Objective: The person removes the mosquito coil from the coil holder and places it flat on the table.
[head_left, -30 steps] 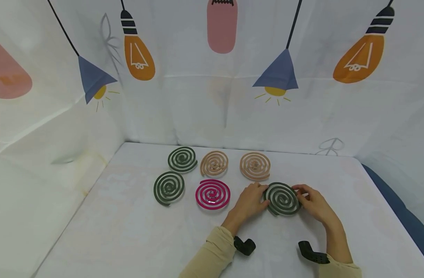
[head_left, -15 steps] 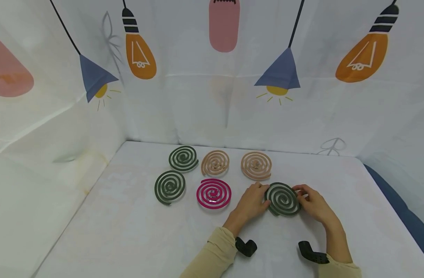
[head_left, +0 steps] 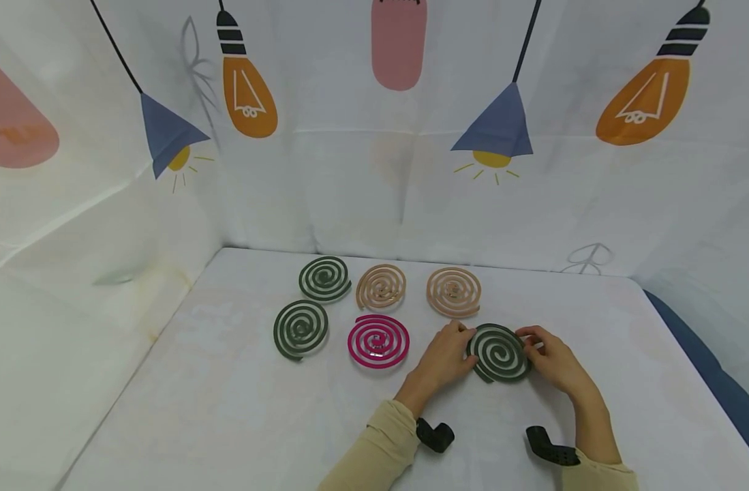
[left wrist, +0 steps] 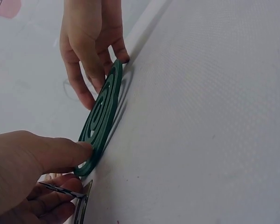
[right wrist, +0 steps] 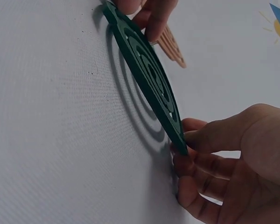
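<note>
- Both hands show in the head view, pinching opposite edges of a flat, dark green spiral coil of seemingly rubbery material [head_left: 501, 351]: the left hand [head_left: 440, 356] on the edge nearer the bright magenta spiral coil [head_left: 379, 339], the right hand [head_left: 555, 358] on the far edge. The held coil lies to the right of the magenta coil, well apart from it.
- Around the magenta coil, one tan spiral coil [head_left: 381, 289] lies behind it, another tan spiral coil [head_left: 452, 291] behind and to its right, and two more dark green spiral coils [head_left: 302, 330] [head_left: 325, 277] to its left and behind-left, all on the white cloth-like tabletop [head_left: 227, 423].
- Left wrist view: the left thumb sits on the upper face, fingers beneath the rim. Keeping this grip light should avoid bending the outer ring.
- Right wrist view: the right thumb and fingers pinch the rim. The shadow stands apart from the coil, so it seems raised, at least partly; whether any edge touches is unclear. Moving both hands evenly would keep it flat.
</note>
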